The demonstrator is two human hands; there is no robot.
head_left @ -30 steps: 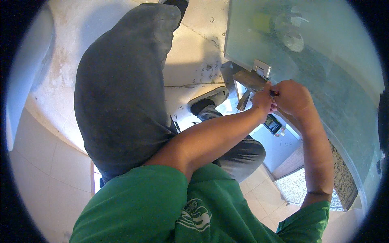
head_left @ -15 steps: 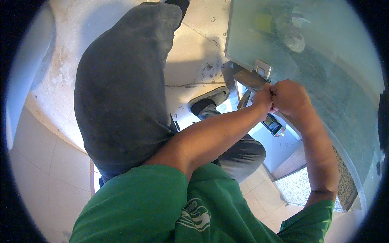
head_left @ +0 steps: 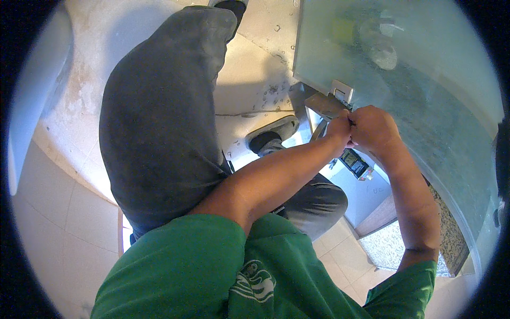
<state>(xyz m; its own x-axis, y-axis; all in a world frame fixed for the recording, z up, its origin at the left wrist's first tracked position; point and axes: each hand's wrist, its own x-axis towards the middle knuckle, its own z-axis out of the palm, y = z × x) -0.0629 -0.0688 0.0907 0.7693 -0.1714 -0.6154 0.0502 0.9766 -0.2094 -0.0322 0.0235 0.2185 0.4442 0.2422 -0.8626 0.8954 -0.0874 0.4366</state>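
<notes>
My left hand (head_left: 341, 131) and my right hand (head_left: 375, 127) meet at the edge of a frosted greenish glass top (head_left: 425, 106). Both are closed, with the fingers pressed against each other. A small dark bit shows between them, but most of what they grip is hidden. Just beyond the fingers, a square silver clamp (head_left: 341, 90) sits at the glass edge. Next to it, a dark brown bar (head_left: 324, 105) runs under the glass toward my hands. Below them lies a black box-shaped item (head_left: 355, 162) with a printed face, near a pale blue-white panel (head_left: 364, 194).
Through or on the glass, a yellow-green patch (head_left: 343, 30) and a round pale shape (head_left: 383, 55) appear blurred. My bent leg in dark trousers (head_left: 159, 117) fills the left. A slippered foot (head_left: 274, 131) rests on the tiles below. Speckled stone (head_left: 449, 228) edges the right.
The view has shifted slightly. Both hands stay pressed together by the clamp, having moved only a little to the left in the picture.
</notes>
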